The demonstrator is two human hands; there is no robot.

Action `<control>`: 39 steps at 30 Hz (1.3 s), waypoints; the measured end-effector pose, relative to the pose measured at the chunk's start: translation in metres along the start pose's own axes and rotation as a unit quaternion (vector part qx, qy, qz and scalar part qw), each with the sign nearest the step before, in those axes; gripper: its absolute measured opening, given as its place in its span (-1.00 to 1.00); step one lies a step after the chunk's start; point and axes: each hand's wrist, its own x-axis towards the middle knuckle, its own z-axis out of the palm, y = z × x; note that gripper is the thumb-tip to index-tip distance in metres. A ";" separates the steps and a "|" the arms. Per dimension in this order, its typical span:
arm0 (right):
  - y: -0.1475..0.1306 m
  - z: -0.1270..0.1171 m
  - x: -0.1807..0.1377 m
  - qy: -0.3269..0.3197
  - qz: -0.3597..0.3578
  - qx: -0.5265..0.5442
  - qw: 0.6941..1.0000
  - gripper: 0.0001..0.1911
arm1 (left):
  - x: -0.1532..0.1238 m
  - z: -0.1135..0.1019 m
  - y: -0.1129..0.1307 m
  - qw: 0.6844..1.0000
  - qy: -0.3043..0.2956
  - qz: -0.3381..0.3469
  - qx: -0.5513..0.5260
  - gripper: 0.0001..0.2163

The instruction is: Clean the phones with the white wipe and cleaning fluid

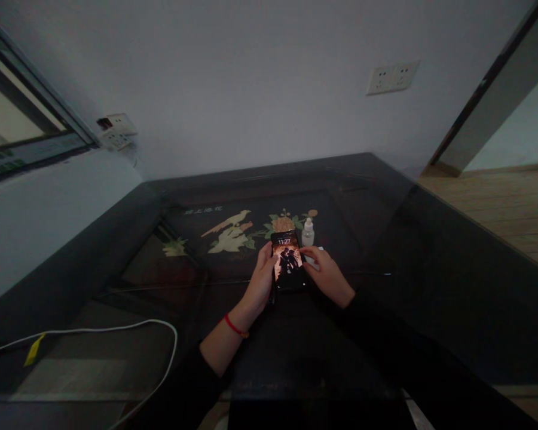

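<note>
A smartphone [289, 263] with a lit lock screen reading 11:27 is tilted up above the dark table. My left hand [262, 275], with a red cord bracelet on the wrist, is closed around its left edge, thumb at the screen's side. The fingers of my right hand [325, 272] are bent against the phone's right edge. Something small and white [312, 261] shows by the right fingers, mostly hidden; I cannot tell whether it is held or lies on the table. Just behind the right hand stands a small clear bottle [308, 233] with a white nozzle.
The dark glossy table [367, 334] bears a bird-and-flower picture [228, 236]. A white cable [112, 328] with a yellow tag [34, 351] curves across its left side. Wall sockets [392, 77] are at the back right, more sockets [116, 131] near the window at left.
</note>
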 end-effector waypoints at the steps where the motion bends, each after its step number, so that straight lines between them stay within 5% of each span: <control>1: 0.001 0.000 0.000 -0.001 0.002 0.004 1.000 -0.66 | -0.001 0.001 0.001 1.000 -0.001 -0.001 -0.003 -0.60; 24: 0.000 -0.004 0.002 -0.002 0.024 0.033 0.999 -0.70 | 0.003 -0.007 0.005 0.991 -0.029 0.026 0.129 -0.58; 32: -0.004 -0.013 0.004 -0.007 0.062 0.052 0.997 -0.65 | 0.011 -0.027 0.011 0.952 0.037 0.083 0.294 -0.76; 39: -0.015 -0.013 0.003 -0.034 0.100 0.134 0.985 -0.66 | 0.018 -0.022 0.005 0.950 0.039 0.073 0.302 -0.75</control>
